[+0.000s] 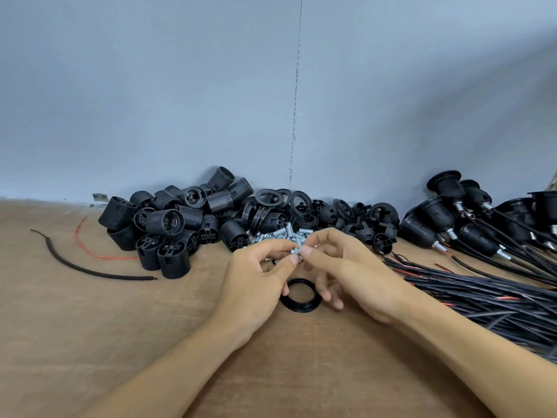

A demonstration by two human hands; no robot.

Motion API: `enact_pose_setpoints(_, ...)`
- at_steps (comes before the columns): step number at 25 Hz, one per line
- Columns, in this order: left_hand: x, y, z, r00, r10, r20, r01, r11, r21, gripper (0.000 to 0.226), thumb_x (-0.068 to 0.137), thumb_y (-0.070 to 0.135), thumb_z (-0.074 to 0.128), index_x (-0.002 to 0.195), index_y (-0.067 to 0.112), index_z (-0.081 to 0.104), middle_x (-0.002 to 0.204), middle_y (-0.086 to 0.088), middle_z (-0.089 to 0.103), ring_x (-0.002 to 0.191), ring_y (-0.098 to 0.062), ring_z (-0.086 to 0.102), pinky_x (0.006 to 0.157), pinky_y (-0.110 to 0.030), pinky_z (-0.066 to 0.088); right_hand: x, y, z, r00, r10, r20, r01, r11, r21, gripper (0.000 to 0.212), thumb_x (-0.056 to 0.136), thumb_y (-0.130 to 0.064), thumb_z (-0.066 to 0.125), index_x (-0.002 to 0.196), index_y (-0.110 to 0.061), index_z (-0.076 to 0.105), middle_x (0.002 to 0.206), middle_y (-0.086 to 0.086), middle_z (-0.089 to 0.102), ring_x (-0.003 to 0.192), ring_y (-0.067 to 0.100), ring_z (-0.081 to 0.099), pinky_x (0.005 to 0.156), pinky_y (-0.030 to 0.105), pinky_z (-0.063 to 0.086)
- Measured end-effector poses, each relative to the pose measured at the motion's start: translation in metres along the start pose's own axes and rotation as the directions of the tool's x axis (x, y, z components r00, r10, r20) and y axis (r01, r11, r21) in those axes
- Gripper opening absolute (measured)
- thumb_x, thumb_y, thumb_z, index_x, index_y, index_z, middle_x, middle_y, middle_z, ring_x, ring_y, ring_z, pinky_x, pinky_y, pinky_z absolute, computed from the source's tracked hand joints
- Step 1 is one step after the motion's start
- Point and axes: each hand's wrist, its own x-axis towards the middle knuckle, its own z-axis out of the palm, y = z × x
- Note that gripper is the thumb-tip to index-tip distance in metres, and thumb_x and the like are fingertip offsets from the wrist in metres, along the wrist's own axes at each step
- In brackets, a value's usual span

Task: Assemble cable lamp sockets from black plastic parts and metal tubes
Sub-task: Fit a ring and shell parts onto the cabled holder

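- Pinching a small metal tube (297,251) between thumbs and fingertips, the left hand (259,276) and the right hand (352,273) come together just above the tabletop (120,327) — both are curled tight on it.
- The piece is tiny and partly hidden by the thumbs, so it may be one tube or two pressed together.
- A loose black ring (301,307) lies flat on the tabletop directly beneath the hands, its near rim showing between them.
- Just behind the hands sits a little heap of metal tubes (278,233).
- Behind and to the left is a pile of threaded black socket bodies (180,224); flat rings and caps (301,203) are heaped at the middle, against the grey wall (180,86).
- To the right lie assembled sockets (446,206), their black cables (482,294) fanning toward the near right edge — red wire ends show among them.
- Far left, a stray black cable (120,277) and a thin red wire (120,257) lie apart from the piles.
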Motion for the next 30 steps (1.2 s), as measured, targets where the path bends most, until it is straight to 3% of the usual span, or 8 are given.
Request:
enact_pose_setpoints(4,0.0001,0.0001,-0.0001,1.0,0.004,-0.002,-0.004,1.0,0.018,0.021,0.092,0.012,0.072,0.1,0.031,0.074,0.085,0.013,0.074,0.048,-0.006,0.058,0.05,-0.013,0.044,0.0007,0.0001,-0.0002,0.998,0.062,-0.017,-0.061,0.998,0.011,0.05,0.098,-0.056,0.051,0.087,-0.008,0.06,0.064,0.009,0.058,0.036,0.017,0.044,0.033,0.019,0.031)
enact_pose_setpoints(7,-0.0004,0.0009,0.0004,1.0,0.002,0.001,-0.002,1.0,0.004,0.021,0.092,0.011,0.072,0.1,0.031,0.074,0.084,0.013,0.074,0.049,-0.006,0.058,0.051,-0.014,0.045,0.0001,-0.0006,-0.0021,0.999,0.026,0.028,-0.026,1.0,0.015,0.034,0.098,-0.04,0.06,0.089,-0.007,0.059,0.065,0.008,0.059,0.038,0.016,0.046,0.034,0.02,0.034)
enact_pose_setpoints(10,-0.0012,0.0015,0.0,1.0,0.014,0.006,-0.014,1.0,0.024,0.022,0.093,0.011,0.071,0.1,0.031,0.074,0.083,0.014,0.073,0.048,-0.006,0.057,0.052,-0.014,0.046,0.0003,-0.0003,0.0,0.996,0.092,0.02,-0.093,0.996,0.013,0.05,0.098,-0.055,0.052,0.078,-0.01,0.059,0.058,0.007,0.055,0.036,0.017,0.045,0.034,0.018,0.032)
enact_pose_setpoints(13,-0.0012,0.0014,0.0007,1.0,0.01,0.01,-0.01,1.0,0.006,0.02,0.093,0.012,0.071,0.102,0.029,0.075,0.086,0.012,0.074,0.049,-0.007,0.057,0.052,-0.015,0.045,-0.0005,-0.0001,0.0008,0.999,0.032,0.038,-0.032,0.999,0.02,0.039,0.096,-0.046,0.061,0.085,-0.009,0.057,0.064,0.008,0.055,0.039,0.018,0.046,0.035,0.02,0.034)
enact_pose_setpoints(16,-0.0009,0.0016,0.001,1.0,0.01,0.011,-0.011,1.0,0.025,0.021,0.093,0.011,0.071,0.101,0.03,0.074,0.084,0.014,0.073,0.048,-0.007,0.057,0.051,-0.014,0.044,-0.0015,-0.0012,0.003,0.997,0.067,0.034,-0.068,0.997,0.037,0.049,0.097,-0.056,0.052,0.081,-0.01,0.056,0.06,0.008,0.053,0.036,0.017,0.044,0.034,0.019,0.032)
enact_pose_setpoints(19,-0.0001,0.0002,0.0007,1.0,0.001,0.001,-0.001,1.0,-0.001,0.02,0.093,0.011,0.071,0.102,0.028,0.075,0.084,0.012,0.074,0.049,-0.007,0.057,0.051,-0.015,0.044,-0.0018,-0.0029,0.0024,0.999,0.03,0.042,-0.032,0.998,0.05,0.035,0.097,-0.042,0.06,0.091,-0.008,0.056,0.067,0.006,0.057,0.039,0.017,0.047,0.035,0.021,0.035)
enact_pose_setpoints(26,-0.0005,-0.0001,0.0007,1.0,0.008,0.011,-0.008,1.0,-0.004,0.02,0.093,0.011,0.071,0.102,0.029,0.075,0.083,0.011,0.074,0.05,-0.007,0.057,0.052,-0.015,0.045,-0.0033,-0.0051,0.0032,0.998,0.04,0.046,-0.04,0.999,0.015,0.034,0.099,-0.04,0.059,0.087,-0.008,0.057,0.064,0.007,0.055,0.039,0.017,0.047,0.035,0.021,0.035)
enact_pose_setpoints(30,-0.0012,0.0025,0.0006,1.0,0.025,-0.016,-0.026,0.999,-0.034,0.016,0.091,0.011,0.073,0.098,0.025,0.075,0.082,0.008,0.074,0.052,-0.007,0.06,0.053,-0.014,0.045,-0.0027,-0.0071,0.0037,0.99,0.122,-0.074,-0.126,0.991,-0.044,0.058,0.102,-0.056,0.041,0.073,-0.01,0.06,0.055,0.009,0.054,0.034,0.017,0.042,0.034,0.018,0.029)
